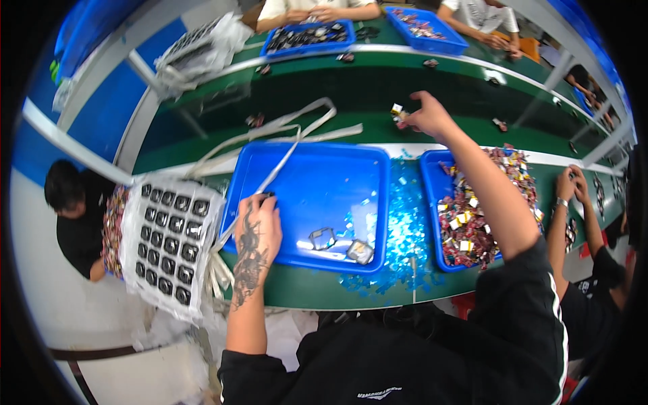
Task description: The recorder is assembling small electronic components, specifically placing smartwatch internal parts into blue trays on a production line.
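Over the left side of a blue tray (pixel 307 264), my left hand (pixel 258 226) has its fingers curled around a small black piece (pixel 269 195), mostly hidden by them. A square dark-framed case (pixel 322 238) and a clear-and-black case (pixel 360 252) lie at the tray's lower right. My right hand (pixel 430 118) reaches out over the green belt (pixel 324 88), with index finger and thumb apart. At its fingertips is a small part with a white-and-yellow tag (pixel 397 109) and a pinkish piece; whether the fingers touch it is unclear.
Under my right forearm stands a blue bin (pixel 442 253) heaped with tagged small parts (pixel 466 223). Blue film pieces (pixel 405 223) litter the table between the containers. A tray of black cases (pixel 165 243) leans at left, beside white straps (pixel 277 125). Other people work around the belt.
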Tool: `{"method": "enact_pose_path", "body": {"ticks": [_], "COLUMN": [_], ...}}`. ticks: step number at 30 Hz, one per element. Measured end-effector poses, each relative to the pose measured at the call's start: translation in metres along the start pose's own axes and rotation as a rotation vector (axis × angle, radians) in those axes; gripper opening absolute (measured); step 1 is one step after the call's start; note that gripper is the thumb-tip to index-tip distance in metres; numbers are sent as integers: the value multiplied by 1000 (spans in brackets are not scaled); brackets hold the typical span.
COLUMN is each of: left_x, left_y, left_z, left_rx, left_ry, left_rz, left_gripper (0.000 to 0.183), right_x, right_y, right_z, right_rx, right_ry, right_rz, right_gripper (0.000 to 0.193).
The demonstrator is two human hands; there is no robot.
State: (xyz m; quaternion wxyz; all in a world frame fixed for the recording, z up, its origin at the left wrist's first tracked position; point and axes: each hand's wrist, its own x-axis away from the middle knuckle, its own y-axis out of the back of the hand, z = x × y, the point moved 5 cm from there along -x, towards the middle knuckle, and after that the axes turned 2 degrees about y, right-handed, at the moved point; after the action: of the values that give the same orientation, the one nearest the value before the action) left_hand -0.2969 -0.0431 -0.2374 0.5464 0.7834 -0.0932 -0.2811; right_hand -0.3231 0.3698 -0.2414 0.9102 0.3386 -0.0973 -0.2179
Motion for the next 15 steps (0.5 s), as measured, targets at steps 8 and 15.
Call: {"method": "enact_pose_path", "body": {"ticks": [8, 15], "left_x": [-19, -20], "left_y": [-24, -7], "left_z": [37, 11], "left_rx": [-208, 1797], "left_ry": [28, 510], "left_rz": [145, 181], "left_gripper": [41, 38], "right_x": [-30, 38], "right_y": [1, 71], "right_z": [-34, 7], "right_rx": [274, 336], "right_ry": [-53, 135], "right_rz": [-36, 43], "right_gripper": [78, 27]}}
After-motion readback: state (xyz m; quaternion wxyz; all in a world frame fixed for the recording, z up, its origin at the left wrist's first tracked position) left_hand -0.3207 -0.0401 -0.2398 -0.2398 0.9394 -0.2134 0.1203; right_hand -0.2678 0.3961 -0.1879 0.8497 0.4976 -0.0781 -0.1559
